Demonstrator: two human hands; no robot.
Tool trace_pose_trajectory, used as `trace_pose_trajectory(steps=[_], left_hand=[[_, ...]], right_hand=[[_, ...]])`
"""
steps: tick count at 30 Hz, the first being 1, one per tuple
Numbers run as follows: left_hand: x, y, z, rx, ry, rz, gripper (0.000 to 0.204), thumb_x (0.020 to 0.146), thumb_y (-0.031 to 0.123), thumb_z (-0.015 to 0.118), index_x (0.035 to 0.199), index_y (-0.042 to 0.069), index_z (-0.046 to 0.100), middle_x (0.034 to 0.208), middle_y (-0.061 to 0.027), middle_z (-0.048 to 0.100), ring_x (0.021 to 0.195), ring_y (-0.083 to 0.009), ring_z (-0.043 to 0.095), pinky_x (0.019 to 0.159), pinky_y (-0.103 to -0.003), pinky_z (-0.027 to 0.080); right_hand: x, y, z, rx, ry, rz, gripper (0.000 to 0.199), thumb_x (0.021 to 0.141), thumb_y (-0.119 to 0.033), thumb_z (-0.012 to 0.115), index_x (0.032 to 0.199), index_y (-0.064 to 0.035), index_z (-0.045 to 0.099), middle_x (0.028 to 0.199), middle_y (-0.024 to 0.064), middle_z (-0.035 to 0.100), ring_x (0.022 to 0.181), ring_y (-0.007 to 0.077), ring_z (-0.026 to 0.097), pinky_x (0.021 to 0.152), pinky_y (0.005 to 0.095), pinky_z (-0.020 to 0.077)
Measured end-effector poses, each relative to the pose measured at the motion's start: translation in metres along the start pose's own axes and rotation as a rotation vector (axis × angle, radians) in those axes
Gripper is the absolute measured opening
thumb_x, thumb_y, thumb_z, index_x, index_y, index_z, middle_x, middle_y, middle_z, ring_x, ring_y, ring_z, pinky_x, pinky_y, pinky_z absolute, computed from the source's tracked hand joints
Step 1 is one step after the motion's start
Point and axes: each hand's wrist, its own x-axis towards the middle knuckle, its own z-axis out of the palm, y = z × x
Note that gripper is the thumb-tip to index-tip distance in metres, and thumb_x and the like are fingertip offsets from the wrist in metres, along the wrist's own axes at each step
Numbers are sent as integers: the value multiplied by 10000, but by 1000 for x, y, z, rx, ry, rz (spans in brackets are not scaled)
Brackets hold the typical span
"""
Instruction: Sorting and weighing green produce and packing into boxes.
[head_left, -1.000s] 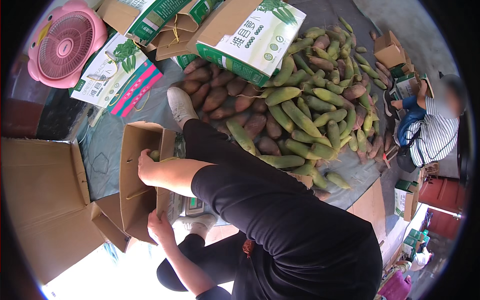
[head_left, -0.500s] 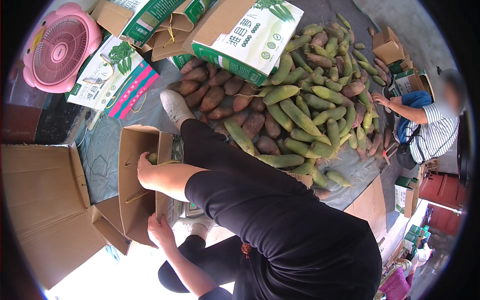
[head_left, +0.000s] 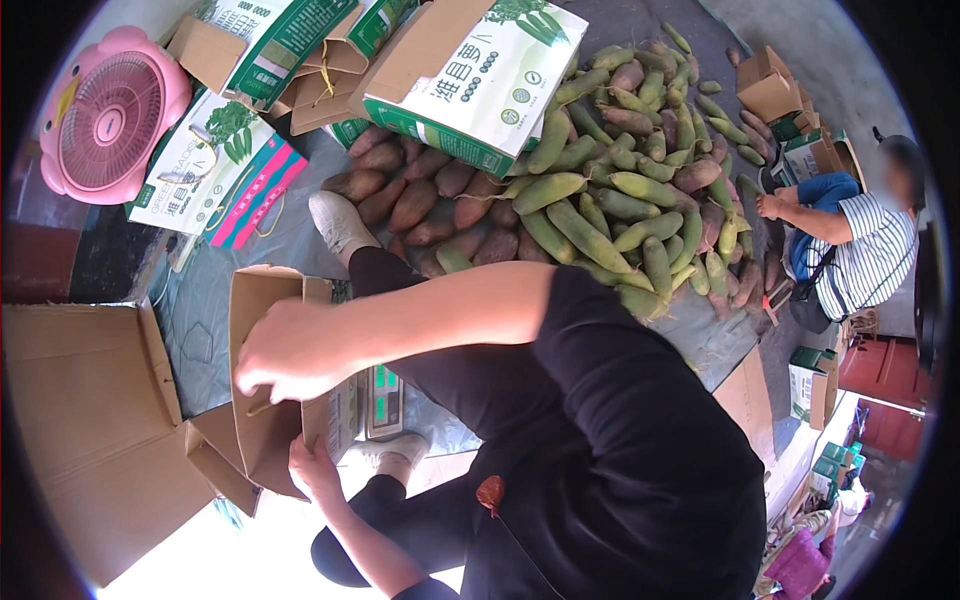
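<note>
An open cardboard box point(head_left: 255, 300) stands upright at the left of the head view. My left hand point(head_left: 314, 468) grips its near side wall at the rim, fingers closed around the edge. Above the box's opening is my right hand point(head_left: 295, 350), smeared by motion, with fingers bent downward; whether they hold anything does not show. My right forearm hides part of the box and some of the vegetables. A scale point(head_left: 384, 400) with lit green displays sits beside the box. Beyond my leg lies a large pile of green radishes point(head_left: 590, 235), with reddish-brown roots point(head_left: 410, 205) on its left.
White-and-green cartons point(head_left: 480, 85) stand at the back, beside a printed carton point(head_left: 215, 165) and a pink fan point(head_left: 108, 115). Large cardboard flaps point(head_left: 90, 400) spread at far left. A co-worker in a striped shirt point(head_left: 870, 250) sits at the right, near more boxes point(head_left: 815, 385).
My right hand has risen out of the box and moved left and nearer, its forearm now crossing higher over my leg. My left hand stays on the box's edge. The co-worker's hand has shifted.
</note>
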Motion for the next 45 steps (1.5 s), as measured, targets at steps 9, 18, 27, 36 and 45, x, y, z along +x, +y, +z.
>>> trace_pose_trajectory(steps=[9,18,27,36,45], left_hand=[[2,1,1,-29,-2,-22,179,756,36,604,922,-29,613,846,-183,619,784,-358,615,705,-406,475],[1,-5,0,-5,-21,-81,160,768,48,603,909,-27,611,829,-173,608,753,-332,609,693,-390,469],[-1,-6,2,11,-6,-68,156,769,59,608,909,-9,615,810,-155,596,738,-314,605,672,-388,463],[-1,6,-3,54,-42,-140,163,769,92,599,905,4,618,837,-165,597,779,-351,603,703,-405,470],[0,14,-7,69,-34,-148,226,780,111,595,994,49,634,933,-135,606,861,-340,604,739,-412,477]], right_hand=[[-289,154,-68,-336,451,1141,159,744,-203,661,879,-119,665,927,118,654,882,310,626,753,407,505],[-396,199,-75,-660,239,1527,442,742,-187,698,1153,-105,561,1218,61,535,1174,273,481,910,448,461],[-372,218,-68,-615,-49,1664,693,663,-281,794,1284,-190,499,1254,53,477,1212,245,447,943,473,430],[-374,206,-57,-663,28,1545,569,591,-266,822,1093,-168,572,1159,28,581,1115,239,536,856,495,417],[-394,168,-32,231,542,1413,516,618,-186,814,1043,-1,588,1004,99,645,926,209,614,806,333,479]])
